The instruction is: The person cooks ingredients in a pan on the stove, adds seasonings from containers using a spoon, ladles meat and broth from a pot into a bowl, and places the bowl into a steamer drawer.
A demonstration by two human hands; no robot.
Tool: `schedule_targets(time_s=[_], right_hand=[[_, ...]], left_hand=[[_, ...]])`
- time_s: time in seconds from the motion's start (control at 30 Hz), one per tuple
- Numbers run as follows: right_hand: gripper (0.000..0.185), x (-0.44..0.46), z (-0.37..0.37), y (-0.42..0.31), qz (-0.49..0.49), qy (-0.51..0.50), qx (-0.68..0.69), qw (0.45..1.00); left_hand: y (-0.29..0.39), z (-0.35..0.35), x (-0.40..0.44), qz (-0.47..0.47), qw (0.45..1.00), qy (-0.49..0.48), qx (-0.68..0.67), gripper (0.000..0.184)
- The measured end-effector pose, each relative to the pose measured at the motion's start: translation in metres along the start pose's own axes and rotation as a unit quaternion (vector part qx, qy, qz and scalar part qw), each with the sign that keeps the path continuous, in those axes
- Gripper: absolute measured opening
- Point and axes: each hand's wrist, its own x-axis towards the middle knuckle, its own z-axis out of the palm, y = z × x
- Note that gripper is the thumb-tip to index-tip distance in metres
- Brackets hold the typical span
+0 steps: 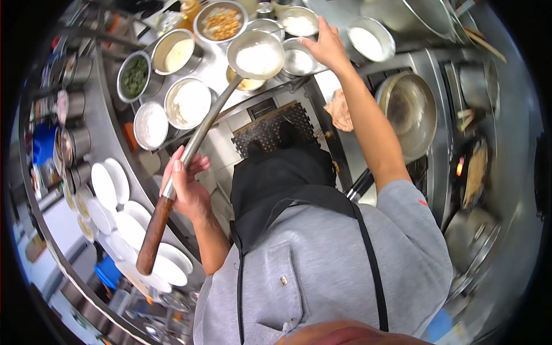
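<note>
My left hand (188, 185) is closed around the long handle of a ladle (208, 122) with a metal shaft and a brown wooden grip. The ladle's round bowl holds white powder (257, 59) and hangs over the front row of containers. My right hand (329, 48) reaches to the back row, its thumb and fingers apart. Its thumb lies over a metal bowl of white powder (298, 61), and its fingertips are beside the rim of another bowl of white contents (299, 23). I cannot tell whether they touch it.
Around stand a bowl of orange-brown pieces (221, 24), a pot of green leaves (135, 77) and a tub of white contents (188, 103). A wok (407, 115) rests on the stove at right, near a small flame (460, 166). Stacked white plates (135, 223) are at left.
</note>
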Motion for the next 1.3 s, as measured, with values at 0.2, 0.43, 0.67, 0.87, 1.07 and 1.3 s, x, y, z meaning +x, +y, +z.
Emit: schedule_targets(time_s=[0.2,0.43,0.67,0.87,1.07,1.3], right_hand=[[0.025,-0.178,-0.138,-0.125,0.098,-0.192,0.154,0.964],[0.029,-0.347,-0.200,-0.225,0.214,0.208,0.556,0.776],[0.023,-0.551,-0.290,-0.177,0.324,0.543,0.535,0.560],[0.010,-0.752,-0.367,-0.125,0.472,0.558,0.314,0.607],[0.023,-0.873,-0.386,-0.060,0.625,0.317,-0.208,0.682],[0.024,-0.905,-0.386,-0.033,0.673,0.333,-0.194,0.632]], left_hand=[[0.010,0.018,-0.023,0.092,0.970,-0.222,-0.022,0.043],[0.005,0.089,-0.187,0.003,0.807,-0.566,-0.168,0.057],[-0.010,0.039,-0.348,0.048,0.537,-0.830,-0.140,0.067],[-0.083,0.024,-0.394,0.008,0.494,-0.860,0.127,0.048],[-0.182,0.001,-0.429,-0.014,0.413,-0.857,0.306,0.045],[-0.192,-0.010,-0.445,-0.048,0.432,-0.830,0.350,0.039]])
